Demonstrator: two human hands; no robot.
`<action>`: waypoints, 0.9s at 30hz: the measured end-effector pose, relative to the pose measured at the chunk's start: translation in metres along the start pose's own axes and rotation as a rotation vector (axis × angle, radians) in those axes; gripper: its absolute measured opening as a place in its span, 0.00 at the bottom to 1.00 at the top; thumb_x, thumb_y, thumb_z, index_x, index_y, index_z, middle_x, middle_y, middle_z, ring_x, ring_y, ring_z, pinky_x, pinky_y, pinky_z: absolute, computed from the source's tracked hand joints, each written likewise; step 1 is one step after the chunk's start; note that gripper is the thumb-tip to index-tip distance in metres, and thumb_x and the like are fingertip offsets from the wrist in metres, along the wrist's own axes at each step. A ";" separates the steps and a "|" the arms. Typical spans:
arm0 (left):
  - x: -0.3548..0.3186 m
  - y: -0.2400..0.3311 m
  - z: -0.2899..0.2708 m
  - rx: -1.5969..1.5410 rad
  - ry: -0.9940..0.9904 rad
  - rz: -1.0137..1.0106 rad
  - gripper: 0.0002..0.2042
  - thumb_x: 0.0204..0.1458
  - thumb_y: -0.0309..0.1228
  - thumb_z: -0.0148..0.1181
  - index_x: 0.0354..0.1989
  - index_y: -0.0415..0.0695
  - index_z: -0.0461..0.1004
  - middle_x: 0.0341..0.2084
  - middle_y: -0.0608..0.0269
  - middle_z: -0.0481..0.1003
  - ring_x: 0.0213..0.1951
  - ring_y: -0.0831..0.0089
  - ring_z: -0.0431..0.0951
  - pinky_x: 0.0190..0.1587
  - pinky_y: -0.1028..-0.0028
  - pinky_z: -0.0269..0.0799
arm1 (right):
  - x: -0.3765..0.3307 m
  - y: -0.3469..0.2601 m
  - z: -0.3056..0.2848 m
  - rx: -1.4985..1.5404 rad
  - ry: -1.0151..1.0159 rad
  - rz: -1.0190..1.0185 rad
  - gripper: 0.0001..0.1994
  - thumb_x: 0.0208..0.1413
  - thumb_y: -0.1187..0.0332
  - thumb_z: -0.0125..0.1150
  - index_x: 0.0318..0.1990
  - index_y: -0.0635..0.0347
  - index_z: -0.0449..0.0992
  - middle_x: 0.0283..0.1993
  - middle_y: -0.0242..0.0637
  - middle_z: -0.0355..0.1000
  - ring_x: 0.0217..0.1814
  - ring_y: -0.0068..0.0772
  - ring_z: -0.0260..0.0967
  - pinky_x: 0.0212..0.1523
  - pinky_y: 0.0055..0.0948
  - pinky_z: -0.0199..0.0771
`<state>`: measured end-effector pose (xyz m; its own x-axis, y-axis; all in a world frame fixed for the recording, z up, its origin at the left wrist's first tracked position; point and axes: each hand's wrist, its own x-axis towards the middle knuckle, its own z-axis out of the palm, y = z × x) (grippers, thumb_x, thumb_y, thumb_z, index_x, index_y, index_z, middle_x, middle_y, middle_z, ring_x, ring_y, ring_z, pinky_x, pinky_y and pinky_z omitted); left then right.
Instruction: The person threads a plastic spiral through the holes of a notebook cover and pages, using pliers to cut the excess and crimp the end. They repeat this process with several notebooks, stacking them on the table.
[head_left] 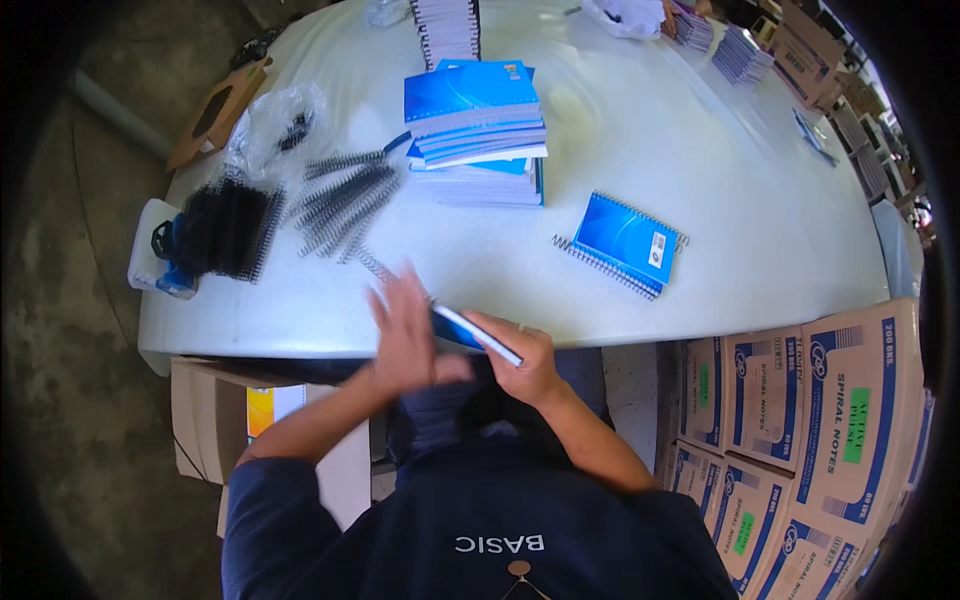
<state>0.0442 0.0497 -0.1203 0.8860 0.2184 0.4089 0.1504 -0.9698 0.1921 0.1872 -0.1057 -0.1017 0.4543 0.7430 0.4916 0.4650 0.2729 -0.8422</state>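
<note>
At the near edge of the pale-covered table [720, 190], the right hand [527, 362] grips a blue-covered notebook [478, 335] while the left hand [405, 335], blurred, spreads its fingers; coil binding seems underway, next calling for steady turning of the dark spiral coil [375, 265].

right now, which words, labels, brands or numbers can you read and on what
I won't copy wording or brands; here is where they stand.
Dark shirt: one white word, readable, upside down.
Boxes at right: blue lettering and numbers, clearest on the largest.
Green labels on them: dark lettering, partly readable.
White label on the lying notebook: too small.
Notebook stack: mark on top cover, too small.
Held notebook in the right hand: no text visible.
</note>
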 end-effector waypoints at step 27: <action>0.019 0.025 0.013 -0.164 0.305 0.356 0.52 0.43 0.68 0.48 0.61 0.28 0.49 0.55 0.33 0.56 0.53 0.35 0.60 0.55 0.38 0.49 | 0.007 0.003 0.004 -0.115 -0.035 -0.193 0.25 0.41 0.82 0.59 0.53 0.62 0.71 0.49 0.46 0.73 0.47 0.45 0.73 0.47 0.36 0.73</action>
<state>0.0704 0.0284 -0.1190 0.6976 -0.0776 0.7123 -0.2312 -0.9653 0.1212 0.1891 -0.0968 -0.1018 0.3225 0.7049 0.6317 0.6256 0.3421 -0.7011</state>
